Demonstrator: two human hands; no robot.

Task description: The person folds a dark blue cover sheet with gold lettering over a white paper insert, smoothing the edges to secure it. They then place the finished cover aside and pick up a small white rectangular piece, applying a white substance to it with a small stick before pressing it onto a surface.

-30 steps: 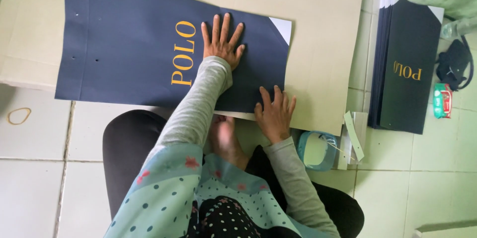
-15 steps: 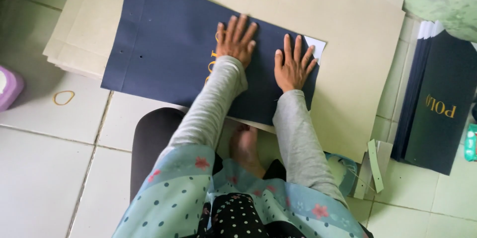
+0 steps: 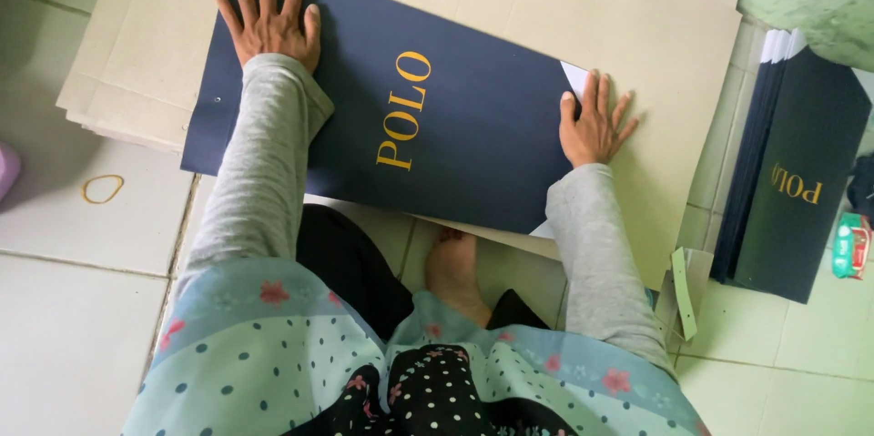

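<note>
Navy paper sheet (image 3: 455, 117) lies flat on the cardboard stack (image 3: 655, 45). We press our left hand (image 3: 269, 22) and right hand (image 3: 596, 126) open-palmed at opposite ends, gripping nothing. Uneven pressure could skew it across the cardboard or crease it.

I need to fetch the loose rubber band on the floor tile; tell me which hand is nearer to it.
Left. The left hand lies flat on the dark blue sheet's left end, up and right of the rubber band. The right hand presses the sheet's far right edge, much farther away.
</note>
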